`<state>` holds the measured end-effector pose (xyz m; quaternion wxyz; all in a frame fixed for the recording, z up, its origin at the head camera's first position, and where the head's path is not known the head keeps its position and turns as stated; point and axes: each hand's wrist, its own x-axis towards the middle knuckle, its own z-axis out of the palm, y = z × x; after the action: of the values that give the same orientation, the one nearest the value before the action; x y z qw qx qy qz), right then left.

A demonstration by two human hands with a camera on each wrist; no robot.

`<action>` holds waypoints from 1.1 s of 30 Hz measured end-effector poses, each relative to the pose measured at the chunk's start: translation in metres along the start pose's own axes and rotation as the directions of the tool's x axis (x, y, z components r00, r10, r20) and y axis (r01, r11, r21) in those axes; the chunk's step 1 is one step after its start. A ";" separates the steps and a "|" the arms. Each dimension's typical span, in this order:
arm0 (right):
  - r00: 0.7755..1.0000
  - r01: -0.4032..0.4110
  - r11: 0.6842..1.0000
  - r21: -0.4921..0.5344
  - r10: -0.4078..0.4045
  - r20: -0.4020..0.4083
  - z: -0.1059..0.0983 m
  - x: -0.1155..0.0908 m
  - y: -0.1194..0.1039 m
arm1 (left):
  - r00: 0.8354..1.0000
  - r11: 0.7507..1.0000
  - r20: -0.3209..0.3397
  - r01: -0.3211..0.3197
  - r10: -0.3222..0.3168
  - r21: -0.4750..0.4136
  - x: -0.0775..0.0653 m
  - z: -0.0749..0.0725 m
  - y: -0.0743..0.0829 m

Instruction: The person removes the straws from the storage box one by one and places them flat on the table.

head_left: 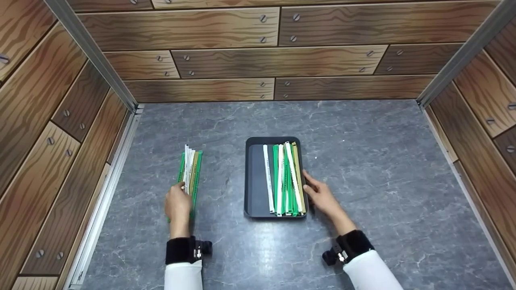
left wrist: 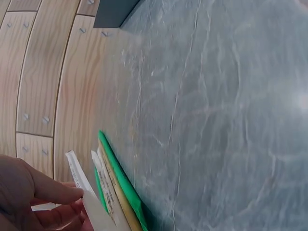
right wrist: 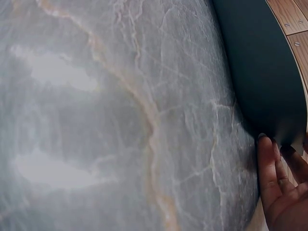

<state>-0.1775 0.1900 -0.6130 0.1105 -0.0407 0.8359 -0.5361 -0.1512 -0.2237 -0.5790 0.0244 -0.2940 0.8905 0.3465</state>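
Observation:
My left hand point(head_left: 178, 202) pinches a long, thin white wrapped stick point(left wrist: 81, 174) with printing on it, between thumb and finger. Right beside it lies a loose bunch of similar sticks, with a green stick point(left wrist: 119, 168) and a gold stick point(head_left: 195, 171) among them. My right hand point(head_left: 324, 198) touches the right side of a dark rectangular tray point(head_left: 254, 181) with its fingertips, fingers mostly straight. Inside the tray, white, green and gold sticks point(head_left: 281, 177) lie lengthwise, most toward its right side. The left hand covers the lower part of its bunch.
The grey marbled tabletop point(head_left: 363, 149) carries the tray and the bunch. Wood-patterned panels point(head_left: 225, 64) rise at the back and both sides, with a metal strip point(head_left: 117, 177) along the left edge.

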 end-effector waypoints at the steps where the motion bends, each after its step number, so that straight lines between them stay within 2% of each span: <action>1: 1.000 0.001 1.000 0.001 -0.001 0.000 0.000 0.000 0.000 | 1.000 1.000 -0.007 0.002 -0.002 0.005 0.000 0.000 -0.001; 11: 1.000 0.006 1.000 -0.006 -0.006 -0.013 0.001 0.001 0.002 | 1.000 0.999 -0.028 0.010 -0.009 0.039 0.000 0.003 -0.004; 20: 1.000 0.014 1.000 0.008 -0.014 -0.007 0.001 0.000 0.001 | 1.000 0.998 0.015 0.000 -0.001 0.064 0.003 0.003 -0.005; 28: 0.999 0.021 1.000 -0.007 -0.021 -0.024 0.002 0.001 0.003 | 0.998 0.996 -0.054 -0.040 0.044 0.074 0.001 0.003 -0.005; 31: 0.999 0.018 1.000 -0.008 -0.018 -0.028 0.002 0.001 0.003 | 0.996 0.996 -0.057 -0.064 0.068 0.064 -0.001 0.003 0.001; 33: 1.000 0.015 1.000 -0.014 -0.016 -0.025 0.002 0.001 0.003 | 0.992 0.992 -0.063 -0.105 0.110 0.065 -0.004 0.002 0.008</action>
<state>-0.1778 0.1899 -0.6168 0.0956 -0.0411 0.8406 -0.5316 -0.1521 -0.2156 -0.5749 -0.0150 -0.2561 0.9155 0.3099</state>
